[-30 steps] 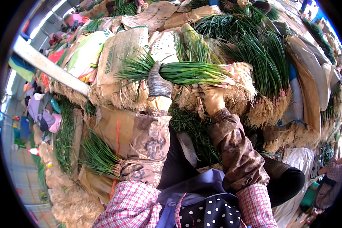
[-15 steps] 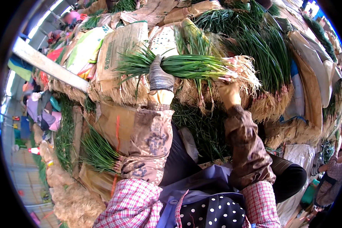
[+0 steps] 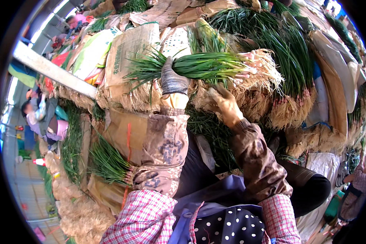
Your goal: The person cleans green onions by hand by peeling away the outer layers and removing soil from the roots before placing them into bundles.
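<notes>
My left hand (image 3: 174,81), in a grey knit glove, is closed around a bunch of spring onions (image 3: 209,66). The bunch lies crosswise, its green leaves to the left and its pinkish bulbs and long pale roots to the right. Just below the bulb end is my right hand (image 3: 225,105), in a yellowish glove, with its fingers apart and nothing visible in them. Its fingertips come close to the bunch's lower side; whether they touch I cannot tell.
A large heap of spring onions (image 3: 290,61) stands roots-down at the right, beside sacking (image 3: 327,77). A smaller bundle (image 3: 110,160) lies by my left forearm. Loose green leaves (image 3: 215,140) lie below my hands. A pale beam (image 3: 55,71) crosses the upper left; other people are farther off.
My right hand has come away from the bunch's bulb end, moving down and left, and its fingers have spread. Stems dangling under the bunch no longer show. My left hand keeps its hold.
</notes>
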A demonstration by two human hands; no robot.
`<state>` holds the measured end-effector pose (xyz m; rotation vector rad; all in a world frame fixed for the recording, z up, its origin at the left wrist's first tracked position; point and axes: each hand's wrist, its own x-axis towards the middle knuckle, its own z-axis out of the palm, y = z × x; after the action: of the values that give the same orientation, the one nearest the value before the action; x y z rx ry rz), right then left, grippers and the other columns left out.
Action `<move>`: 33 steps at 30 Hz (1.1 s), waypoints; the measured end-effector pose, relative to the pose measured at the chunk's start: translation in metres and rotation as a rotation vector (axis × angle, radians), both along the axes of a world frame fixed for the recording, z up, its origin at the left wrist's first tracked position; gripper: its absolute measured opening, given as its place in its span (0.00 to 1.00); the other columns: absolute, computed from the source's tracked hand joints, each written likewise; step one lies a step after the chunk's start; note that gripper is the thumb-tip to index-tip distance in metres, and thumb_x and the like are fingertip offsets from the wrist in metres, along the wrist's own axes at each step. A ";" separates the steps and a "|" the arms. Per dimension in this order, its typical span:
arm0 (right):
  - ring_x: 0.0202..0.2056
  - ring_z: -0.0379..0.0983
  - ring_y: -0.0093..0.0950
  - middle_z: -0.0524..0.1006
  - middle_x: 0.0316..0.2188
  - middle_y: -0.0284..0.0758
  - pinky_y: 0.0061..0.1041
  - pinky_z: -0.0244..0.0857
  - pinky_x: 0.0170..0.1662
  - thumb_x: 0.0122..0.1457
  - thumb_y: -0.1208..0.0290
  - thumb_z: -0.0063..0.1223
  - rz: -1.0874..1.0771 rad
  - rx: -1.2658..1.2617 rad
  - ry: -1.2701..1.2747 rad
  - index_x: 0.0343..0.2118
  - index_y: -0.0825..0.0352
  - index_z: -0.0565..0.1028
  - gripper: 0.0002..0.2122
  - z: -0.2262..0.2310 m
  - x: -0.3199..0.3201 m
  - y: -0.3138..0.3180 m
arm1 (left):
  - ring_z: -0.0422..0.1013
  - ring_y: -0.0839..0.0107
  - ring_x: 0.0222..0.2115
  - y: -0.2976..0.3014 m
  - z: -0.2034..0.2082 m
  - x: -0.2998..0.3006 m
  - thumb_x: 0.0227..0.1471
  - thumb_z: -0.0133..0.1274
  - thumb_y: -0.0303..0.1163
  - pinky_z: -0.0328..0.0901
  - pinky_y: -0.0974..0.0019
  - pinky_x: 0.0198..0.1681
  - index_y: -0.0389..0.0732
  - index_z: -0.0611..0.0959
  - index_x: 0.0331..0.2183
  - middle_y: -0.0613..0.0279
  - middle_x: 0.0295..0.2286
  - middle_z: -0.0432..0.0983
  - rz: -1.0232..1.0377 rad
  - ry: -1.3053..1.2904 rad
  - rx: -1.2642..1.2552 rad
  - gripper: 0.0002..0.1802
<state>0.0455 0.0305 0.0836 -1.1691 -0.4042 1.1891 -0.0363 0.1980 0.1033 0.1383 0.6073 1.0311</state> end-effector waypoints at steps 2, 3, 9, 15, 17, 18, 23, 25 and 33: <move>0.25 0.71 0.22 0.75 0.31 0.36 0.19 0.67 0.26 0.50 0.64 0.54 -0.083 0.032 0.026 0.38 0.67 0.69 0.15 0.013 -0.003 0.014 | 0.67 0.63 0.37 0.003 -0.006 0.003 0.45 0.50 0.37 0.61 0.52 0.45 0.40 0.72 0.37 0.57 0.37 0.70 -0.017 -0.006 -0.001 0.16; 0.24 0.71 0.24 0.75 0.26 0.35 0.20 0.68 0.27 0.50 0.61 0.53 -0.103 0.070 0.085 0.34 0.68 0.69 0.15 0.002 0.006 0.020 | 0.67 0.63 0.37 0.004 -0.007 0.006 0.45 0.50 0.37 0.62 0.52 0.45 0.40 0.72 0.37 0.56 0.37 0.70 -0.021 -0.002 0.004 0.16; 0.20 0.70 0.20 0.74 0.21 0.33 0.16 0.65 0.22 0.51 0.70 0.51 -0.230 -0.181 -0.040 0.31 0.69 0.71 0.08 -0.049 0.028 -0.027 | 0.68 0.65 0.30 -0.003 0.011 -0.008 0.44 0.51 0.35 0.65 0.55 0.39 0.40 0.74 0.29 0.61 0.29 0.71 0.076 0.036 0.002 0.10; 0.35 0.71 0.28 0.70 0.40 0.41 0.24 0.69 0.32 0.53 0.69 0.48 -0.124 0.225 0.165 0.52 0.65 0.56 0.24 -0.029 0.053 -0.049 | 0.67 0.69 0.23 -0.018 0.023 -0.011 0.45 0.50 0.31 0.65 0.52 0.37 0.41 0.74 0.27 0.67 0.21 0.69 -0.043 -0.154 0.432 0.06; 0.35 0.70 0.28 0.70 0.40 0.40 0.25 0.69 0.33 0.53 0.68 0.46 0.004 0.291 0.267 0.51 0.65 0.57 0.22 -0.020 0.047 -0.051 | 0.66 0.70 0.24 -0.023 0.037 -0.018 0.48 0.47 0.31 0.61 0.53 0.40 0.40 0.70 0.38 0.67 0.21 0.68 -0.167 -0.339 0.660 0.13; 0.35 0.70 0.28 0.70 0.39 0.39 0.25 0.68 0.34 0.53 0.68 0.45 0.044 0.309 0.276 0.51 0.65 0.58 0.22 -0.015 0.042 -0.056 | 0.66 0.70 0.24 -0.024 0.041 -0.020 0.49 0.46 0.31 0.59 0.54 0.41 0.39 0.68 0.42 0.67 0.21 0.67 -0.217 -0.431 0.744 0.16; 0.35 0.69 0.28 0.70 0.37 0.37 0.27 0.67 0.36 0.54 0.65 0.41 0.041 0.307 0.186 0.50 0.66 0.60 0.20 -0.001 0.016 -0.080 | 0.63 0.74 0.27 -0.020 0.041 -0.032 0.52 0.40 0.32 0.56 0.59 0.45 0.36 0.63 0.48 0.69 0.23 0.65 -0.343 -0.530 0.949 0.22; 0.35 0.69 0.28 0.70 0.36 0.36 0.28 0.66 0.37 0.55 0.64 0.39 -0.143 0.262 0.162 0.49 0.67 0.61 0.20 0.000 0.025 -0.087 | 0.63 0.75 0.27 -0.014 0.042 -0.044 0.52 0.40 0.32 0.56 0.60 0.45 0.36 0.62 0.49 0.69 0.23 0.65 -0.322 -0.535 0.969 0.22; 0.23 0.62 0.14 0.69 0.23 0.24 0.12 0.57 0.24 0.56 0.74 0.38 -0.261 0.216 -0.198 0.44 0.69 0.67 0.13 -0.028 0.099 -0.117 | 0.63 0.74 0.26 -0.012 0.044 -0.059 0.50 0.42 0.31 0.55 0.61 0.45 0.37 0.62 0.49 0.69 0.22 0.66 -0.265 -0.456 1.031 0.23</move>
<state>0.1448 -0.0860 0.0558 -1.1157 -0.4998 0.7863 -0.0955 0.1859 0.1469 0.8365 -0.3948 0.9849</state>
